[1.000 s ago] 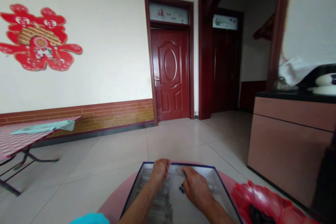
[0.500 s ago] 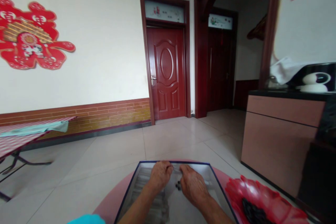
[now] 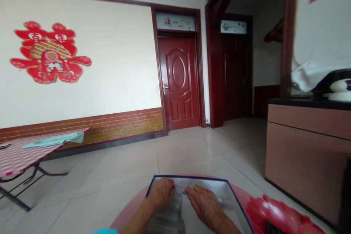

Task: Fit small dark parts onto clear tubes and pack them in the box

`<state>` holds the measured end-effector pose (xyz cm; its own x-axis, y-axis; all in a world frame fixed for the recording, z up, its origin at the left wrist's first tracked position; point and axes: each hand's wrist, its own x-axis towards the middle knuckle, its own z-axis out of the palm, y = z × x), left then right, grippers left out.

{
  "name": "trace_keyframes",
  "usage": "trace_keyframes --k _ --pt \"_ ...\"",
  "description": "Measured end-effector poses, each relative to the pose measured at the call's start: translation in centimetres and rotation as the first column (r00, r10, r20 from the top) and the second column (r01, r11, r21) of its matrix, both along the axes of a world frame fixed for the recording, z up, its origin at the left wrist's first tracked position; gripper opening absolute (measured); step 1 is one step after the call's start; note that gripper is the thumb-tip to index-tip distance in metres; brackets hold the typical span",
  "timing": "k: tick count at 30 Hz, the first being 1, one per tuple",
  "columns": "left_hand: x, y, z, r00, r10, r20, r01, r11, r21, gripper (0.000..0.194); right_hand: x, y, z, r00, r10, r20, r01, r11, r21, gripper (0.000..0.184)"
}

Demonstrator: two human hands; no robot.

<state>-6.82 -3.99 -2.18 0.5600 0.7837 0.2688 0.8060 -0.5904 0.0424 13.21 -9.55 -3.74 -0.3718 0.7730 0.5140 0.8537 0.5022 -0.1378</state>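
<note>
A shallow box (image 3: 192,178) with white inner walls and a dark blue rim lies in front of me. A row of clear, thin plastic-looking pieces (image 3: 167,219) fills its left part; their exact kind is too blurred to tell. Over the far end of this row, my left hand (image 3: 162,193) has its fingers curled down, and whatever they hold is hidden. My right hand (image 3: 204,203) is held low over the box's middle with fingers stretched out. Its fingertips are at the row's right edge, close to a small greyish bit. Both forearms reach in over the near side.
The box rests on a round pink surface (image 3: 128,204). To its right sits a red petal-edged bowl (image 3: 282,210) with something black in it. A folding table (image 3: 24,155) with a checked cover stands at left, and a brown cabinet (image 3: 307,150) at right.
My right hand's fingers have straightened from a pinch, and the small dark pieces beside it no longer show. My left hand remains curled at the row. The view has shifted slightly left and up.
</note>
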Motion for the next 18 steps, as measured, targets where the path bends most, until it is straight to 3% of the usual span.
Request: trace_keyframes --k 7,11,14,18 --pt "2.1 -1.0 -1.2 0.988 -0.059 -0.145 0.074 0.992 0.103 0.026 0.3 -0.1 0.2 0.995 -0.02 0.094 0.021 1.0 -0.01 0.023" --pt "3.1 -1.2 -1.2 0.969 -0.093 -0.231 0.111 0.991 0.068 0.02 0.3 -0.3 0.2 0.997 -0.015 0.081 0.018 0.999 -0.032 0.024" --pt "2.4 -1.6 -0.7 0.96 -0.114 -0.254 0.13 0.99 0.048 0.02 0.2 -0.3 0.0 0.999 0.014 0.043 -0.012 0.998 -0.055 0.024" --pt "-0.4 -2.7 0.5 0.961 -0.116 -0.249 0.129 0.991 0.039 0.022 0.3 -0.3 -0.4 0.999 0.04 0.005 -0.039 0.995 -0.087 0.02"
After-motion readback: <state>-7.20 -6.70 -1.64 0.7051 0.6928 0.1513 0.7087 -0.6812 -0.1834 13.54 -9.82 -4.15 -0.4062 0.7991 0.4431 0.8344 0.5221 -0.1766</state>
